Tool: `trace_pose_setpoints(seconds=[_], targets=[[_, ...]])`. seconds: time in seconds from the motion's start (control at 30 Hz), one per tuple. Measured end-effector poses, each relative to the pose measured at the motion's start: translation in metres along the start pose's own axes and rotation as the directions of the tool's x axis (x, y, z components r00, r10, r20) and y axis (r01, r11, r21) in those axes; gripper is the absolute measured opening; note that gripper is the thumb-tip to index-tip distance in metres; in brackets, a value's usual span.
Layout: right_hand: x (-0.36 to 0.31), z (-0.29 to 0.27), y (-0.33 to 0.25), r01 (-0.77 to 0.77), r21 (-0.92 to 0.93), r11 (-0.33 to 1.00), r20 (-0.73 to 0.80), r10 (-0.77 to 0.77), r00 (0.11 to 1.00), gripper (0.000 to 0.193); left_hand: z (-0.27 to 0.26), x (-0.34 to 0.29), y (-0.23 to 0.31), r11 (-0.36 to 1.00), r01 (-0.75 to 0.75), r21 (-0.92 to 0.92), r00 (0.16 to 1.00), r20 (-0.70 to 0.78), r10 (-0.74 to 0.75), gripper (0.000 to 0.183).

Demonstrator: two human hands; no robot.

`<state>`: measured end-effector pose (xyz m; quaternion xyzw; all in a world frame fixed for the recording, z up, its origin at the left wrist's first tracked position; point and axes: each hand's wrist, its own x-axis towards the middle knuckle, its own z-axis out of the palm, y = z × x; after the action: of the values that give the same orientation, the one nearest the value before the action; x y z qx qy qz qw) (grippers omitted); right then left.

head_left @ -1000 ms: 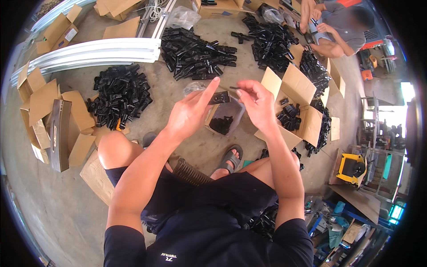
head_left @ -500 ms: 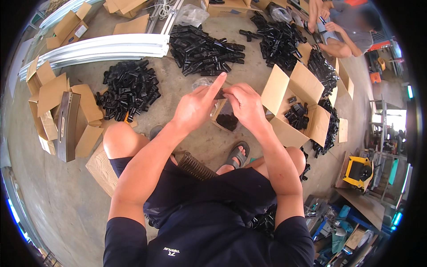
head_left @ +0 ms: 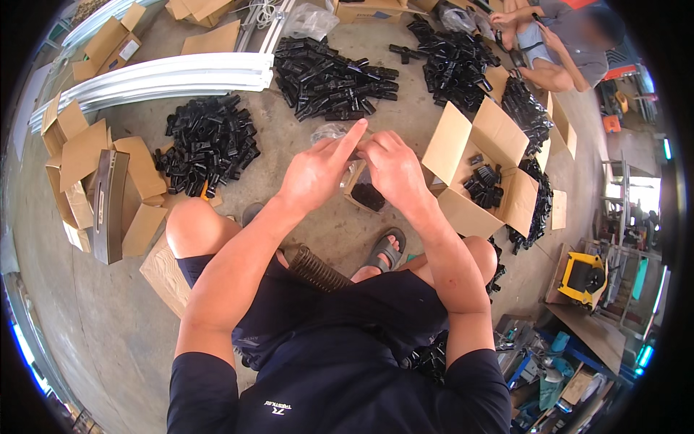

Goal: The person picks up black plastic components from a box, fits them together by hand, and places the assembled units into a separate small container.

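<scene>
My left hand (head_left: 313,176) is raised in front of me, index finger stretched out and the other fingers curled in. Against it presses my right hand (head_left: 394,168), its fingers bent into a pinch. A small dark part sits between the two hands, mostly hidden by the fingers, so its kind does not show. Below and behind the hands stands a small open box (head_left: 352,194) with little black pieces (head_left: 369,195) inside. Just beyond the fingertips lies a heap of black tube-shaped plastic fittings (head_left: 325,79). A clear plastic bag (head_left: 329,132) rests behind my left hand.
Another black heap (head_left: 210,145) lies at left, near open cartons (head_left: 83,148) and long white metal profiles (head_left: 166,78). At right stands an open carton (head_left: 499,134) with black fittings inside. A co-worker (head_left: 571,43) sits at the far right. A coil spring (head_left: 314,269) is between my knees.
My right hand has shifted slightly left and turned a little against my left hand, which stays nearly still. The co-worker's hands have moved farther apart.
</scene>
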<state>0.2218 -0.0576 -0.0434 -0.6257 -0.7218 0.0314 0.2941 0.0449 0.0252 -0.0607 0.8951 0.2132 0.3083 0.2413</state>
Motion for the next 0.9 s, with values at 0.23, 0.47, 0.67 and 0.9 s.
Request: trace_pose_setpoints(seconds=[0.23, 0.47, 0.67, 0.9], targets=[[0.0, 0.007, -0.001, -0.024, -0.083, 0.996, 0.066, 0.03, 0.997, 0.019, 0.001, -0.002, -0.002, 0.999, 0.015, 0.043, 1.0, 0.015, -0.016, 0.086], [0.007, 0.003, 0.0, -0.112, 0.026, 0.993, -0.002, 0.112, 0.994, 0.025, 0.003, -0.001, -0.003, 0.989, 0.145, -0.008, 0.989, 0.025, -0.144, 0.082], [0.019, -0.025, 0.025, -0.376, 0.188, 0.908, -0.136, 0.403, 0.905, 0.016, -0.001, -0.001, -0.004, 0.763, 0.468, -0.445, 0.867, 0.065, -0.494, 0.052], [0.011, 0.06, 0.072, -0.323, -0.213, 0.922, 0.429, 0.385, 0.817, 0.019, -0.009, 0.008, -0.01, 0.403, 0.492, -0.772, 0.724, 0.105, -0.681, 0.04]])
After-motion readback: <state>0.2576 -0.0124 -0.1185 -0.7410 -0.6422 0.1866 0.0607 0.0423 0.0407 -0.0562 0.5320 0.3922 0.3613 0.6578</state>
